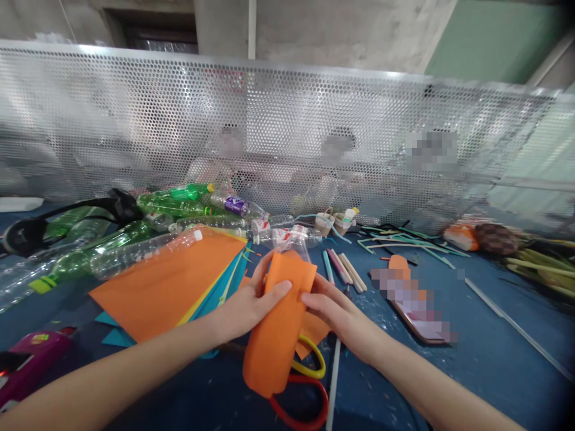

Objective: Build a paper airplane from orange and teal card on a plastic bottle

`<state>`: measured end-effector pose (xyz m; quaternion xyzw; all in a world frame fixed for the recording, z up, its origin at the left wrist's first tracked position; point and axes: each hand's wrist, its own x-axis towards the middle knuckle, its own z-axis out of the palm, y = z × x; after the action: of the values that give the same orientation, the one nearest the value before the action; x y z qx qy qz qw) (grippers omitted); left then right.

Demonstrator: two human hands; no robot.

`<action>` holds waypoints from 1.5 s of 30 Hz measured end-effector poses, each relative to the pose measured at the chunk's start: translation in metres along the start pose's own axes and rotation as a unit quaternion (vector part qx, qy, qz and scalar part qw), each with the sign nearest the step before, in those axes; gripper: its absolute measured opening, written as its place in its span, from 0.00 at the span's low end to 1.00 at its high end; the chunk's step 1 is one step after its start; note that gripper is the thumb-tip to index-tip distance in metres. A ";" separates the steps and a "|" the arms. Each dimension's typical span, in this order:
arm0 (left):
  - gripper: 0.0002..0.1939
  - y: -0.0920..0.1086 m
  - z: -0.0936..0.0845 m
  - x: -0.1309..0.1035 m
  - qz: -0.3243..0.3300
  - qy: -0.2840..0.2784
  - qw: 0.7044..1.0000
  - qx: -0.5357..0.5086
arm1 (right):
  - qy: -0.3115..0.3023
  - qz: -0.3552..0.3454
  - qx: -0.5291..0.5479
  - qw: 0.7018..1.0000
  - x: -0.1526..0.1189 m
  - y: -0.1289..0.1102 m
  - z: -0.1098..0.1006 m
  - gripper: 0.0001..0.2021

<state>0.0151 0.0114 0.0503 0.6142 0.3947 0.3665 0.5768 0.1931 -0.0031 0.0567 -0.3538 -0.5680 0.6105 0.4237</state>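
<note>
An orange paper sheet is curved round a clear plastic bottle, whose neck end shows at the top, pointing away from me. My left hand grips the paper from the left, its thumb lying on top. From the right, my right hand presses its fingers on the paper's edge. Below the paper lie scissors with yellow and red handles, their blades hidden. An orange paper piece lies under the right hand's side.
Orange sheets over yellow and blue ones lie left, near green and clear bottles. A magenta glue gun is at lower left. Rolled sticks, a phone and thin strips lie right. A perforated metal panel stands behind.
</note>
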 end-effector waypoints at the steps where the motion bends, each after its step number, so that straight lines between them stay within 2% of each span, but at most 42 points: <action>1: 0.42 0.000 0.001 0.000 0.005 -0.001 1.000 -0.001 | 0.000 0.000 0.006 1.000 0.000 0.000 0.001 0.22; 5: 0.43 0.004 0.002 0.001 -0.016 -0.029 0.998 -0.051 | 0.047 0.001 -0.002 0.999 0.003 0.002 0.004 0.20; 8: 0.44 0.003 -0.001 0.002 -0.077 -0.070 0.987 -0.122 | 0.096 0.000 0.018 0.995 0.006 0.004 0.004 0.20; 10: 0.41 -0.002 -0.005 0.005 -0.110 -0.102 0.978 -0.142 | 0.110 0.005 0.028 0.994 0.010 0.005 0.000 0.19; 13: 0.36 -0.010 -0.015 0.012 -0.119 -0.121 0.981 -0.098 | 0.099 0.035 0.005 0.994 0.017 0.004 -0.012 0.20; 15: 0.37 -0.012 -0.025 0.019 -0.104 -0.099 0.990 -0.009 | 0.110 0.052 -0.079 0.989 0.020 -0.001 -0.025 0.23; 16: 0.39 -0.011 -0.032 0.023 -0.099 -0.082 0.990 0.059 | 0.118 0.054 -0.154 0.980 0.020 -0.005 -0.033 0.23; 17: 0.41 -0.010 -0.040 0.026 -0.094 -0.058 0.985 0.134 | 0.103 0.047 -0.271 0.956 0.018 -0.011 -0.041 0.22; 18: 0.42 -0.007 -0.050 0.029 -0.078 -0.027 0.971 0.222 | 0.073 0.043 -0.402 0.912 0.014 -0.016 -0.049 0.20; 20: 0.40 -0.002 -0.069 0.034 -0.031 0.003 0.930 0.366 | 0.043 0.070 -0.606 0.791 0.003 -0.025 -0.064 0.14; 22: 0.40 0.001 -0.086 0.037 -0.021 0.018 0.893 0.449 | 0.021 0.109 -0.721 0.684 -0.012 -0.028 -0.074 0.14; 24: 0.41 0.000 -0.099 0.039 -0.011 0.001 0.871 0.490 | -0.004 0.142 -0.769 0.624 -0.028 -0.023 -0.076 0.12; 25: 0.41 -0.001 -0.103 0.039 -0.004 -0.009 0.865 0.502 | -0.021 0.159 -0.773 0.614 -0.034 -0.018 -0.075 0.12; 27: 0.40 -0.005 -0.107 0.041 0.011 -0.025 0.854 0.520 | -0.033 0.170 -0.772 0.612 -0.044 -0.006 -0.073 0.12; 30: 0.39 -0.012 -0.107 0.046 0.033 -0.025 0.837 0.545 | -0.003 0.154 -0.786 0.598 -0.051 0.011 -0.075 0.12; 33: 0.39 -0.017 -0.106 0.052 0.061 -0.008 0.821 0.567 | 0.018 0.157 -0.801 0.577 -0.055 0.024 -0.087 0.11; 36: 0.38 -0.018 -0.105 0.059 0.092 -0.013 0.797 0.597 | 0.014 0.141 -0.810 0.570 -0.059 0.032 -0.099 0.09; 40: 0.38 -0.019 -0.106 0.064 0.114 -0.012 0.758 0.642 | 0.017 0.123 -0.810 0.573 -0.063 0.032 -0.101 0.09; 43: 0.41 -0.023 -0.109 0.065 0.135 -0.016 0.740 0.659 | 0.031 0.135 -0.811 0.569 -0.065 0.021 -0.092 0.10; 45: 0.43 -0.026 -0.109 0.065 0.150 -0.020 0.728 0.669 | 0.042 0.139 -0.800 0.583 -0.063 0.011 -0.082 0.10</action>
<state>-0.0582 0.1172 0.0311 0.8993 0.4289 0.0771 -0.0378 0.2913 -0.0283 0.0340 -0.6497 -0.7520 -0.0545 -0.0967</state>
